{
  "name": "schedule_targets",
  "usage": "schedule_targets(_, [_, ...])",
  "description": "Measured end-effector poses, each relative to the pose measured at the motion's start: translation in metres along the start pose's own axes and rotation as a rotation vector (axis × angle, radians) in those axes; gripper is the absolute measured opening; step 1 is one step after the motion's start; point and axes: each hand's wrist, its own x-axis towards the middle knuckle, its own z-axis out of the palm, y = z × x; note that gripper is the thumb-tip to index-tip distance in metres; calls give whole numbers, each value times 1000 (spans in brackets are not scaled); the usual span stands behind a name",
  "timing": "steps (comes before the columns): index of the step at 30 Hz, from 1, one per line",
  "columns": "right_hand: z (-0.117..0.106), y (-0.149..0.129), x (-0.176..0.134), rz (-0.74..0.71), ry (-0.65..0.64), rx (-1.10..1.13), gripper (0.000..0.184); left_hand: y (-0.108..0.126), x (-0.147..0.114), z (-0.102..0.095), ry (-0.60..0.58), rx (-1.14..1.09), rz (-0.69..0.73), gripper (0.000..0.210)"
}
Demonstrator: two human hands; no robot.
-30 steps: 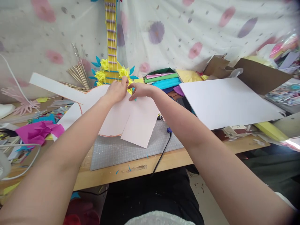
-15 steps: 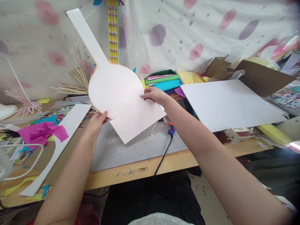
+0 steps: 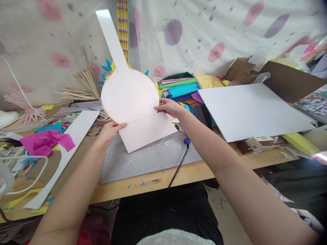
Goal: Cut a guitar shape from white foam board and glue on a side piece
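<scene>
A white foam board cutout (image 3: 130,97), round with a long straight neck and orange marks along its edge, is held up and tilted between my hands. My left hand (image 3: 109,132) pinches its lower left edge, thumb on the front. On the right edge, my right hand (image 3: 168,106) grips with its fingers closed. A white rectangular piece (image 3: 148,131) slants across the bottom of the round part; I cannot tell whether it is joined. Below lies the grey cutting mat (image 3: 143,160). Behind the cutout stands a yellow strip with purple bars and strings (image 3: 123,37).
A large white board (image 3: 255,112) lies at the right, beside a cardboard box (image 3: 293,81). Coloured paper rolls (image 3: 181,89) and wooden sticks (image 3: 87,85) are at the back. Curved white offcut (image 3: 63,156) and magenta paper (image 3: 46,143) lie left. A black cable (image 3: 178,166) crosses the mat.
The cutout has turned clockwise, its neck now more upright and further right. The lower rectangle has shifted slightly left and up. Both hands keep their hold.
</scene>
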Motion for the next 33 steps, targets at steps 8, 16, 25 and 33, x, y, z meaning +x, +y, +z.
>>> schedule_targets(8, [1, 9, -9, -4, -183, -39, 59, 6, -3, 0, -14, -51, -27, 44])
schedule_targets(16, [-1, 14, -6, -25, -130, -25, 51, 2, 1, -1, -35, -9, -20, 35])
schedule_targets(25, [8, 18, -11, -134, -87, -20, 45, -1, 6, -1, 93, 14, 82, 28])
schedule_targets(33, [11, 21, -8, -320, 73, -51, 45, 11, 30, -6, 129, 41, 348, 31])
